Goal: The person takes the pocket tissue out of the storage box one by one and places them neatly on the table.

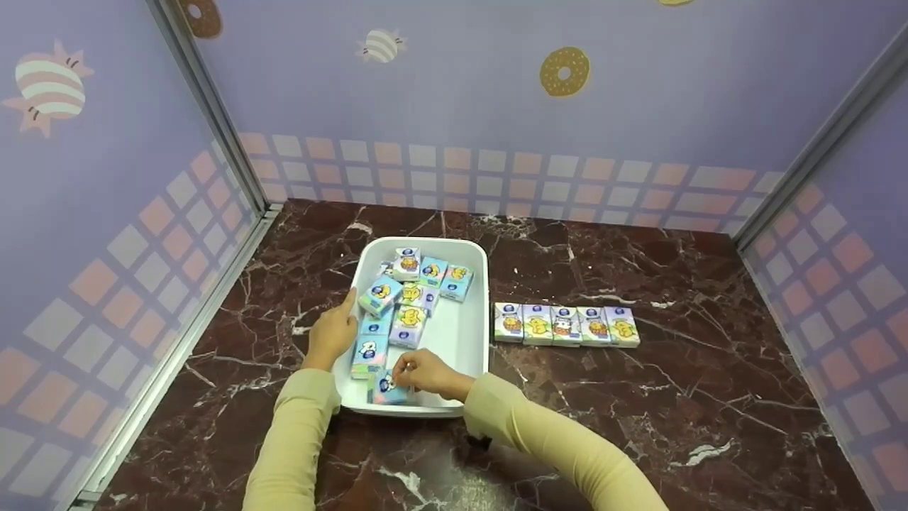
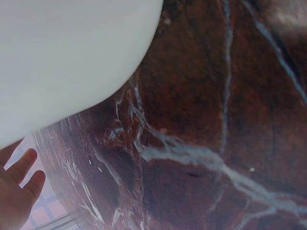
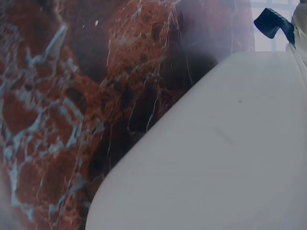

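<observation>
A white tray (image 1: 477, 333) holds several small pocket tissue packs (image 1: 409, 316) with cartoon animals on blue, white and purple wrappers, some overlapping. My left hand (image 1: 333, 333) rests along the left rim; in the left wrist view its fingers (image 2: 34, 184) reach out straight beside the tray's outer wall. Inside the near end of the tray is my right hand (image 1: 429, 374), fingers curled at the right side of a blue tissue pack (image 1: 385, 390) and covering part of it. The right wrist view shows the tray's pale wall (image 3: 216, 158), not the fingers.
Right of the tray, several tissue packs (image 1: 565, 326) lie side by side in a row on the dark red marbled table (image 1: 695, 397). Purple patterned panels (image 1: 482, 85) enclose the table at the back and both sides.
</observation>
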The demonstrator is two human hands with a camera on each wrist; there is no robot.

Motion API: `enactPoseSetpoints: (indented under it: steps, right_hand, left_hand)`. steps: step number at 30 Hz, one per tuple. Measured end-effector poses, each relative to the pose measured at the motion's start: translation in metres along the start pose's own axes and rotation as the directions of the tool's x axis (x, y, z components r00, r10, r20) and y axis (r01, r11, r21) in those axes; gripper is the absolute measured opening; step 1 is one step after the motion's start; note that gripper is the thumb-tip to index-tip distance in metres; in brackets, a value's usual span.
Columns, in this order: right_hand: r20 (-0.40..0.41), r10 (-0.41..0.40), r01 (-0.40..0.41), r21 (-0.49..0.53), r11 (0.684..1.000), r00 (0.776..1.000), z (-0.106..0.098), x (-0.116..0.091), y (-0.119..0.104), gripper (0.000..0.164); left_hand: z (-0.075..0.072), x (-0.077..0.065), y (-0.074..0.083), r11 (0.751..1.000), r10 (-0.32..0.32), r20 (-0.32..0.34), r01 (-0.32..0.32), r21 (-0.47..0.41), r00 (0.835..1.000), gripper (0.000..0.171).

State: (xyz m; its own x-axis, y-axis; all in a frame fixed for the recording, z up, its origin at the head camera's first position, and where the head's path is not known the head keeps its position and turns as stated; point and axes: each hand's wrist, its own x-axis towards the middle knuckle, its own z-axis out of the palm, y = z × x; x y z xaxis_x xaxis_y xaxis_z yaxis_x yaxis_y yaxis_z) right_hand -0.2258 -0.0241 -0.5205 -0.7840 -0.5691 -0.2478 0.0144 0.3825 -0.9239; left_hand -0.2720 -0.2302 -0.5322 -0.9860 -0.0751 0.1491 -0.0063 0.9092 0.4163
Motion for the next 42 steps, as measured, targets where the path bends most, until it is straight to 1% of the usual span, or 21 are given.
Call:
enactPoseSetpoints:
  steps: [3, 8, 14, 18, 20, 22, 23, 28, 31, 35, 39, 42]
  right_hand:
    - [-0.021, -0.007, 0.008, 0.045, 0.999, 1.000, -0.007, -0.003, -0.002, 0.003]
    - [-0.043, 0.001, 0.004, 0.117, 0.993, 0.999, -0.020, -0.006, -0.008, 0.011]
    - [-0.108, 0.023, -0.004, 0.165, 0.986, 0.994, -0.036, -0.008, -0.010, 0.022]
    - [-0.152, 0.011, 0.020, 0.204, 0.979, 0.988, -0.044, -0.008, -0.009, 0.029]
    - [-0.177, 0.004, 0.039, 0.235, 0.971, 0.984, -0.048, -0.008, -0.008, 0.033]
    - [-0.202, 0.007, 0.048, 0.268, 0.962, 0.979, -0.053, -0.008, -0.009, 0.033]
    - [-0.212, 0.013, 0.050, 0.289, 0.956, 0.977, -0.055, -0.010, -0.012, 0.034]
    - [-0.256, 0.011, 0.094, 0.395, 0.914, 0.967, -0.069, -0.012, -0.013, 0.027]
    - [-0.302, -0.005, 0.139, 0.422, 0.896, 0.953, -0.077, -0.009, -0.009, 0.024]
    - [-0.365, -0.010, 0.164, 0.394, 0.904, 0.931, -0.090, -0.009, -0.008, 0.028]
    - [-0.422, -0.002, 0.177, 0.375, 0.910, 0.906, -0.104, -0.010, -0.005, 0.026]
    - [-0.463, 0.006, 0.195, 0.386, 0.902, 0.887, -0.115, -0.011, -0.002, 0.023]
  left_hand:
    - [0.000, 0.000, 0.000, 1.000, 0.001, -0.002, -0.001, -0.002, 1.000, 0.054]
    - [-0.001, -0.001, 0.001, 1.000, 0.000, 0.001, 0.000, -0.007, 1.000, 0.054]
    - [-0.002, -0.001, 0.002, 1.000, -0.001, -0.006, 0.001, -0.003, 1.000, 0.054]
    - [-0.001, -0.001, 0.002, 1.000, -0.005, -0.005, 0.005, -0.005, 1.000, 0.054]
    - [-0.001, -0.001, 0.002, 1.000, 0.000, -0.006, 0.000, -0.004, 1.000, 0.054]
    - [0.000, -0.001, 0.001, 1.000, 0.003, -0.011, -0.003, -0.003, 1.000, 0.054]
    - [0.000, -0.001, 0.001, 1.000, 0.004, -0.010, -0.004, -0.001, 1.000, 0.054]
    - [0.000, 0.000, 0.001, 1.000, -0.002, 0.000, 0.002, -0.002, 1.000, 0.055]
    - [0.000, 0.000, 0.001, 1.000, -0.003, 0.000, 0.003, -0.006, 1.000, 0.055]
    - [0.000, 0.000, 0.002, 1.000, 0.000, -0.006, 0.000, -0.012, 1.000, 0.054]
    - [0.000, -0.001, 0.002, 1.000, 0.002, -0.004, -0.002, -0.008, 1.000, 0.054]
    - [0.000, -0.001, 0.003, 1.000, -0.001, -0.001, 0.001, -0.008, 1.000, 0.054]
